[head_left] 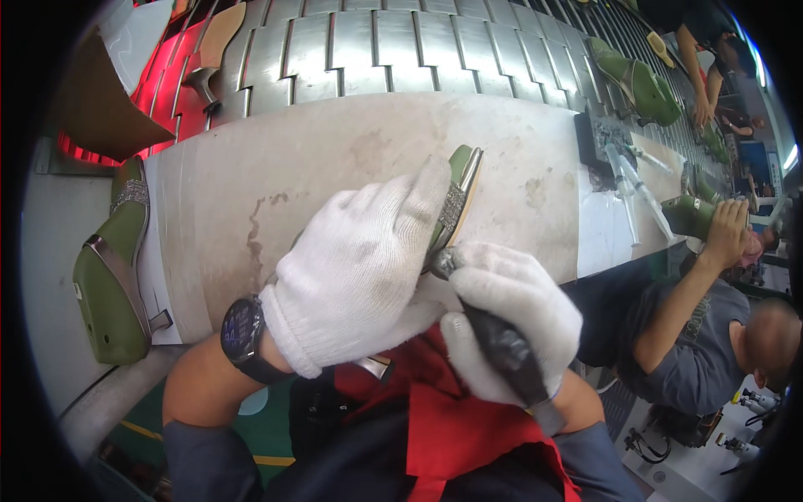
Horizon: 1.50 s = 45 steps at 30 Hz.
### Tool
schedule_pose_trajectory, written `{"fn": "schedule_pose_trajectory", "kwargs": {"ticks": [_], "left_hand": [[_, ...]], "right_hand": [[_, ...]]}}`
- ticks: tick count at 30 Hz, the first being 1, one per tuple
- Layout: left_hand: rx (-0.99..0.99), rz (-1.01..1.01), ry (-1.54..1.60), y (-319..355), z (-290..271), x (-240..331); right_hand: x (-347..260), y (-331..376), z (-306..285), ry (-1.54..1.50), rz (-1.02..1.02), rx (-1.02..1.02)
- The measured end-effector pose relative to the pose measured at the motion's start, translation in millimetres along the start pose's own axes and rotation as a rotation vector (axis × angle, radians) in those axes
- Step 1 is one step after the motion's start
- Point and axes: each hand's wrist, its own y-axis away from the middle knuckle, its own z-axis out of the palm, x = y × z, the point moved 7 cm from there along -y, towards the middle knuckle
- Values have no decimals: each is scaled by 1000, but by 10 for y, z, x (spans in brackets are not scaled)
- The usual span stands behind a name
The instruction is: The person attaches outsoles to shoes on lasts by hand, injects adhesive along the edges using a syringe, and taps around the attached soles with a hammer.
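The left hand point(360, 251) clasps a shoe point(452, 206), toe toward the table's point(293, 151) far edge, long axis slanting rightward; the right hand point(539, 303) grips a tool point(507, 350).

This is a shoe-making workshop. A slatted metal conveyor point(355, 43) carries a green last point(651, 94); co-workers point(694, 330) are alongside.

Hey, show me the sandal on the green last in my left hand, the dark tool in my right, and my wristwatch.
Sandal point(452, 206), head view: on the glittery band.
Dark-handled tool point(505, 346), head view: on the handle.
Black wristwatch point(242, 329), head view: on the dial.
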Motion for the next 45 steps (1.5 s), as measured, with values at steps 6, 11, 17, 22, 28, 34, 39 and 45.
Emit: {"fn": "schedule_pose_trajectory", "kwargs": {"ticks": [6,11,17,22,28,34,39,45], "left_hand": [[52,47,-16,67,-30,-75],[-14,-102,193,295,-166,-361],[75,-87,242,376,-176,-408],[88,-61,255,367,-189,-417],[143,-56,229,379,-157,-414],[127,-49,258,371,-133,-417],[95,-41,221,366,-148,-384],[132,-131,271,481,-69,-314]], "right_hand": [[-196,181,345,67,-12,17],[-80,-37,-68,-16,22,-9],[-43,-161,52,112,-69,-104],[-281,-13,309,222,-88,-133],[-145,285,494,-163,165,-52],[-120,412,644,-413,204,-66],[-136,245,566,-345,98,-86],[-108,391,98,-39,-57,66]]}}
